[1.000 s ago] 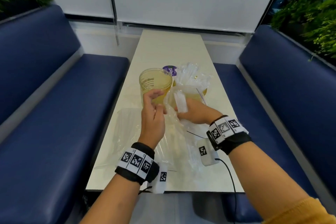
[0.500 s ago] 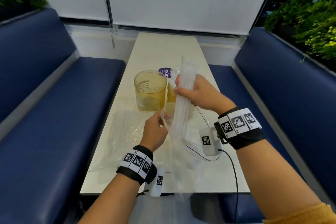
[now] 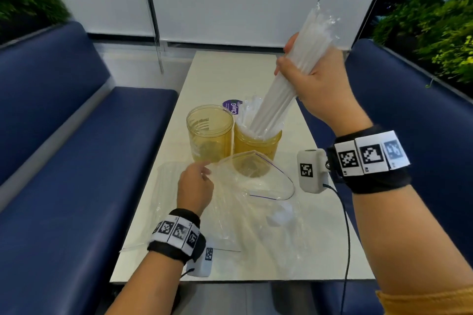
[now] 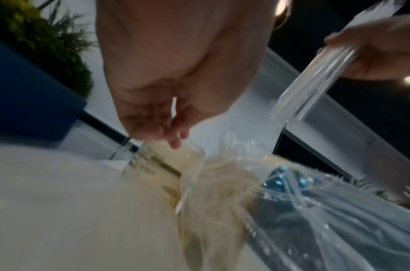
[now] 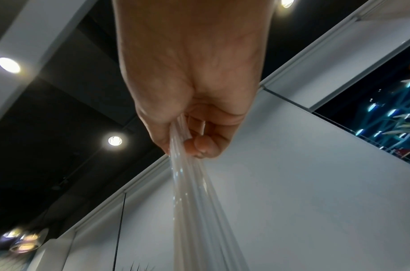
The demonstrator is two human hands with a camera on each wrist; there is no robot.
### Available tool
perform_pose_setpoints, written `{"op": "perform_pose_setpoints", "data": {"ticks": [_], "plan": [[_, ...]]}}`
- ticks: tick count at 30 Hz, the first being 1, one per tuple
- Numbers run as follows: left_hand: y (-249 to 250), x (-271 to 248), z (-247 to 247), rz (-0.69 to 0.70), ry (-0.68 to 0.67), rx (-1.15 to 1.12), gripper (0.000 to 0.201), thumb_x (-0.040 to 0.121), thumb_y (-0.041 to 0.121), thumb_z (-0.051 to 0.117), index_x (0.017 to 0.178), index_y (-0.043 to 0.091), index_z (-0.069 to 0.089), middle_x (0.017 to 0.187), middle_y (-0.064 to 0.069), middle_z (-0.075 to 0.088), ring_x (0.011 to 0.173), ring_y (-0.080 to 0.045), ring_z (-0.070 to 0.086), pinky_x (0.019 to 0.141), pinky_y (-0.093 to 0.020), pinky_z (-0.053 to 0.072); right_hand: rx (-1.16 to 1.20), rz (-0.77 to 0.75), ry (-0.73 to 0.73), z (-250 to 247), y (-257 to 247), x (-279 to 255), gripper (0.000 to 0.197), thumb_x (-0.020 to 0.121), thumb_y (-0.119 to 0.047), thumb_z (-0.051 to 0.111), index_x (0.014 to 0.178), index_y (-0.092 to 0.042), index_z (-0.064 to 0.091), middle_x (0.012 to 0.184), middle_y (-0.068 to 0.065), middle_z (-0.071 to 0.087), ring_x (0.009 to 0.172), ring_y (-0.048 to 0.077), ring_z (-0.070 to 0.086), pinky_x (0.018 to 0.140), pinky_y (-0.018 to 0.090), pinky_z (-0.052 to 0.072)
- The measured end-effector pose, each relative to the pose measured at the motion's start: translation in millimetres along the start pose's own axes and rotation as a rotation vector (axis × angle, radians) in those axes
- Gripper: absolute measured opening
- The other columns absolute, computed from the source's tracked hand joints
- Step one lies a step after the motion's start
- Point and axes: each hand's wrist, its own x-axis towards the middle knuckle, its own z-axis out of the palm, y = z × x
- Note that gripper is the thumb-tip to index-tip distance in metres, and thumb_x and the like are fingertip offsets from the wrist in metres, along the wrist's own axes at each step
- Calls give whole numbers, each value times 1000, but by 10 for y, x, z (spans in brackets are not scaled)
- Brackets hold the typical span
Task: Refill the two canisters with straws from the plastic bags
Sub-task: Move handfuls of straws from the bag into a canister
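Note:
Two clear yellowish canisters stand side by side mid-table: the left canister (image 3: 210, 135) (image 4: 157, 165) is empty, the right canister (image 3: 256, 147) holds several white straws. My right hand (image 3: 307, 77) (image 5: 192, 139) grips a bundle of white straws (image 3: 273, 105) (image 5: 194, 201) slanted above the right canister, lower ends at its mouth. My left hand (image 3: 195, 186) (image 4: 167, 128) pinches the left rim of the open clear plastic bag (image 3: 256, 186) (image 4: 315, 220) just in front of the canisters. The bag's mouth gapes; it looks empty.
A second flat clear bag (image 3: 166, 186) lies under my left wrist. A purple lid (image 3: 231, 106) sits behind the canisters. The narrow pale table (image 3: 230, 71) runs between a left blue bench (image 3: 64, 161) and a right blue bench (image 3: 422, 110); plants stand behind both.
My right hand has pulled the straw bundle up out of the bag and swung it up and right over the right canister. My left hand stays at the bag's rim.

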Motion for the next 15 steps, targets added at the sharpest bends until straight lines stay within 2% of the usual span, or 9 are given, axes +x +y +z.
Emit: {"op": "perform_pose_setpoints", "data": {"ticks": [2, 4, 6, 7, 9, 12, 13, 14, 15], "plan": [[207, 15, -151, 119, 167, -58, 27, 98, 8, 49, 118, 18, 64, 108, 5, 62, 105, -20, 61, 90, -32, 49, 0, 23, -34, 83, 25, -28, 10, 94, -17, 63, 101, -15, 57, 89, 12, 67, 81, 16, 70, 81, 42, 59], [513, -1, -299, 317, 145, -206, 24, 98, 30, 57, 121, 25, 60, 119, 8, 59, 109, -15, 57, 92, -32, 49, -9, 31, -61, 204, 41, -50, 10, 93, -18, 64, 100, -18, 57, 89, 7, 68, 81, 14, 70, 80, 41, 59], [818, -4, -350, 467, -17, -223, 60, 83, 53, 72, 134, 32, 48, 132, 12, 52, 118, -8, 51, 97, -24, 44, 9, 30, -84, 347, 35, -71, 10, 91, -18, 66, 98, -19, 59, 87, 5, 69, 79, 15, 71, 78, 43, 59], [957, 9, -341, 509, -76, -188, 76, 75, 58, 78, 137, 34, 42, 133, 13, 51, 119, -5, 50, 97, -20, 43, 27, 34, -92, 419, 19, -79, 10, 90, -18, 67, 97, -19, 59, 86, 6, 69, 78, 17, 71, 76, 43, 59], [1203, 57, -291, 513, -117, -225, 80, 69, 49, 87, 133, 30, 44, 122, 11, 59, 108, 1, 56, 86, -15, 48, 48, 45, -93, 544, -5, -100, 11, 89, -17, 68, 95, -21, 60, 85, 6, 69, 78, 20, 70, 74, 44, 58], [1358, 186, -225, 375, -84, -483, 31, 79, 17, 82, 103, 15, 64, 85, 2, 70, 69, 0, 65, 59, -18, 49, 14, 46, -85, 634, -26, -131, 11, 86, -21, 70, 93, -22, 61, 85, 2, 68, 78, 17, 69, 74, 43, 58], [1350, 223, -201, 363, -73, -495, 15, 83, 12, 78, 90, 13, 65, 73, -3, 68, 58, -6, 63, 53, -20, 47, -6, 52, -90, 634, -22, -125, 14, 85, -25, 73, 94, -22, 63, 86, 0, 68, 77, 13, 70, 74, 40, 58], [1331, 247, -181, 361, -64, -487, 12, 86, 13, 75, 81, 11, 64, 65, -7, 64, 52, -11, 58, 50, -23, 44, -38, 63, -97, 618, -39, -113, 21, 83, -34, 76, 96, -21, 64, 87, -3, 69, 77, 9, 69, 74, 36, 59], [1305, 257, -159, 364, -55, -475, 21, 89, 18, 73, 75, 8, 60, 61, -12, 58, 50, -15, 52, 48, -27, 41, -75, 78, -100, 588, -56, -85, 32, 81, -44, 77, 99, -21, 64, 88, -6, 69, 77, 6, 69, 73, 32, 59]]}}
